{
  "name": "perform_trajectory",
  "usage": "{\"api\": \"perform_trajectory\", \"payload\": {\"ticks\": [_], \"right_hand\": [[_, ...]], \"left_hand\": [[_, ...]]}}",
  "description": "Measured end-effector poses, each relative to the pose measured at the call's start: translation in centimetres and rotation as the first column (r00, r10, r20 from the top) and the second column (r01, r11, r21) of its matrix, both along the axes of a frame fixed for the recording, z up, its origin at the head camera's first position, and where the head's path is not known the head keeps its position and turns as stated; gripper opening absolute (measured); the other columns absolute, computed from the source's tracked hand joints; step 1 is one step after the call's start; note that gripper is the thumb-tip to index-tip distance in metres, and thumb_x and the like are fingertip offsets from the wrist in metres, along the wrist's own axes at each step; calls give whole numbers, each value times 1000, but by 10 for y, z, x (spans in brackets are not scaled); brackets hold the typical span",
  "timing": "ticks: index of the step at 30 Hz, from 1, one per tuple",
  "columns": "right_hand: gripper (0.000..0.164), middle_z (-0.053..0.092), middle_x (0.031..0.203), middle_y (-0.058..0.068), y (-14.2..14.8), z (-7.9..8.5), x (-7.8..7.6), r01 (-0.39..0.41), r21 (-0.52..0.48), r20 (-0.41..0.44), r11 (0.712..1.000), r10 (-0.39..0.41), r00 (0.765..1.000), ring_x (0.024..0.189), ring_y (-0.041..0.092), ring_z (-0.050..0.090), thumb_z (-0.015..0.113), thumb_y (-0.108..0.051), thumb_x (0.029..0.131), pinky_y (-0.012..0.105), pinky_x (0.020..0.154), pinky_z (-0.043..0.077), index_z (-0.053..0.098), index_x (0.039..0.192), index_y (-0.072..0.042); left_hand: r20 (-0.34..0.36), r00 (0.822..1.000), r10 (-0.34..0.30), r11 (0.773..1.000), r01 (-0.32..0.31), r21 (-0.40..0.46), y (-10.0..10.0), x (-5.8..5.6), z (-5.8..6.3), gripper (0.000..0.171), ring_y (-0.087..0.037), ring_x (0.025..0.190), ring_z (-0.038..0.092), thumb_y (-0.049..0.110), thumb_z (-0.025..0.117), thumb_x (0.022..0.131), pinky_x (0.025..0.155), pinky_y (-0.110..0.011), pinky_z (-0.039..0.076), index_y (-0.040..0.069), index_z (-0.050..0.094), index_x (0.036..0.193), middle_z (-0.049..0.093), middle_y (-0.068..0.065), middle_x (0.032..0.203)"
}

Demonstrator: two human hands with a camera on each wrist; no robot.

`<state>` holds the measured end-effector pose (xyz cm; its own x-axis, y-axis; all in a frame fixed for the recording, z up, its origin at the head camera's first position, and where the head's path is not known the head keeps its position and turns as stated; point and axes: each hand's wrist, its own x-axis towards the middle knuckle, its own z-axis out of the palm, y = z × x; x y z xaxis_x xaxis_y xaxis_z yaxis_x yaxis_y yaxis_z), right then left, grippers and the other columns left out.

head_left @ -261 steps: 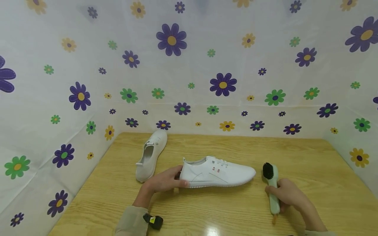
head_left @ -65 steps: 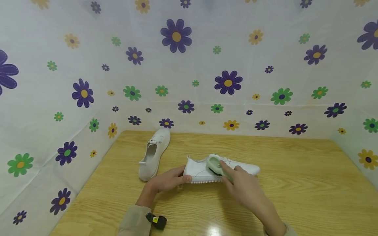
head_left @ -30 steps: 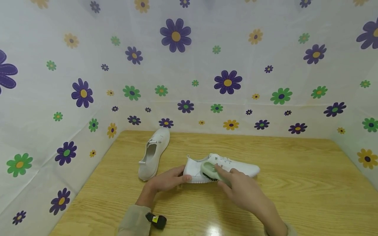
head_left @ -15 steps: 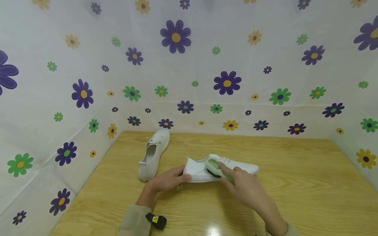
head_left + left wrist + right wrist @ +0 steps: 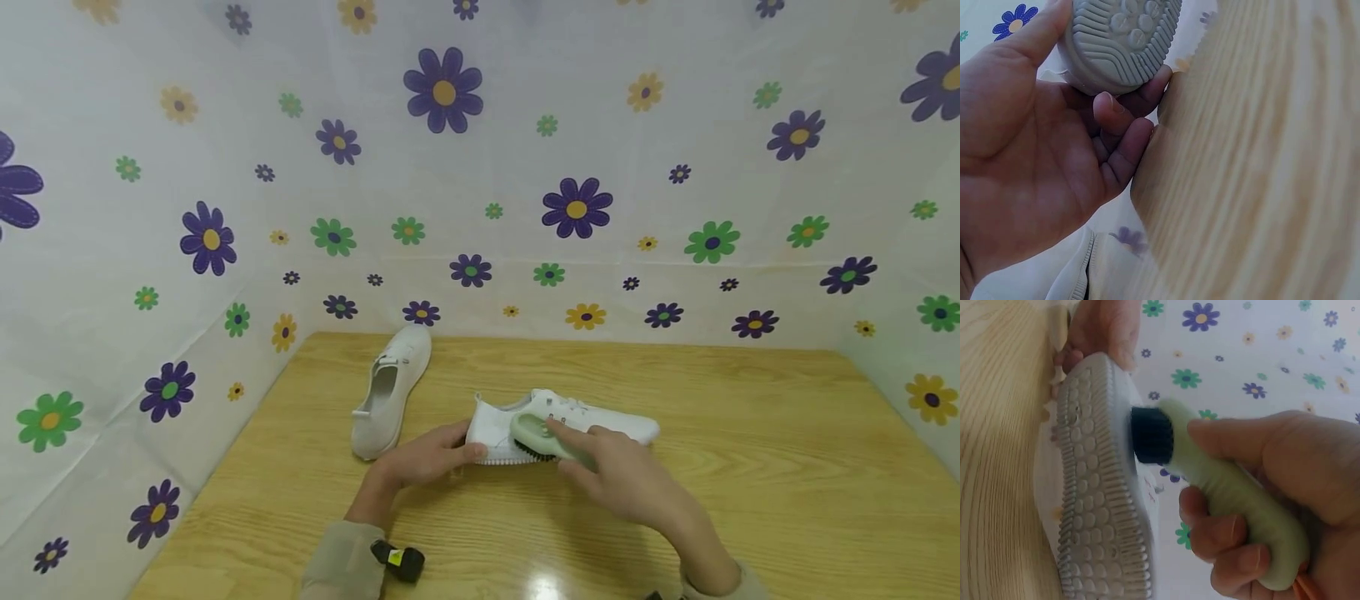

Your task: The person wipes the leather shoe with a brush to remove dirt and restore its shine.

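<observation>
My left hand (image 5: 429,457) grips the heel of a white lace-up shoe (image 5: 618,425), thumb on the near side and fingers behind. The toe points right, and the ribbed sole (image 5: 1125,37) shows in the left wrist view. My right hand (image 5: 630,482) holds a pale green shoe brush (image 5: 529,430) by its handle, index finger stretched along the back of its head. Dark bristles (image 5: 1151,435) meet the shoe's near side, between heel and middle, just above the sole edge. In the right wrist view, fingers wrap the handle, and an orange cord (image 5: 1305,587) hangs from its end.
A second white shoe (image 5: 382,425) lies at the left rear of the wooden table (image 5: 750,500), toe toward the back. Flower-patterned sheeting (image 5: 495,167) rises behind the table and along both sides. A black wrist device (image 5: 405,564) sits at my left sleeve.
The brush, earlier held right of the toe, has come onto the shoe's side. There it shifts back and forth, most recently left toward the heel. My left hand keeps its hold.
</observation>
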<state>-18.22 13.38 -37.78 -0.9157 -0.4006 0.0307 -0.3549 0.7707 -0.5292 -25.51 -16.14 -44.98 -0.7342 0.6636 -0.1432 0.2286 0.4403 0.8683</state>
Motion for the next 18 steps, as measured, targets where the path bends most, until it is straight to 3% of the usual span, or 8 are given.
{"api": "perform_trajectory", "payload": {"ticks": [4,9,15,18], "right_hand": [[50,66,114,13,2,1,-1,27,11,19,1000,-27,999,78,13,54,63,-29,98,37,70,48,50,147,-25],[52,66,116,13,3,0,-2,-34,-5,38,999,34,999,78,13,54,64,-29,98,36,69,48,49,148,-25],[53,65,119,17,3,2,-1,60,46,-8,997,-60,998,80,15,58,64,-28,98,41,71,52,48,148,-22],[53,66,118,15,2,3,0,9,25,25,1000,-10,1000,79,14,56,64,-29,98,39,70,50,49,148,-24]], "left_hand": [[0,1000,2,1000,-2,2,1,0,-1,62,-26,139,38,41,45,105,113,-47,30,5,30,154,43,-11,151],[1,1000,-20,1000,20,24,1,-2,-2,56,-23,128,46,38,45,106,107,-41,37,5,34,151,50,-11,142],[9,1000,6,1000,-6,4,1,-1,-2,64,-26,139,38,42,45,105,113,-47,30,5,28,154,42,-11,151],[15,1000,9,1000,-9,4,1,0,-2,60,-27,135,42,40,45,105,111,-47,32,5,32,152,46,-11,146]]}}
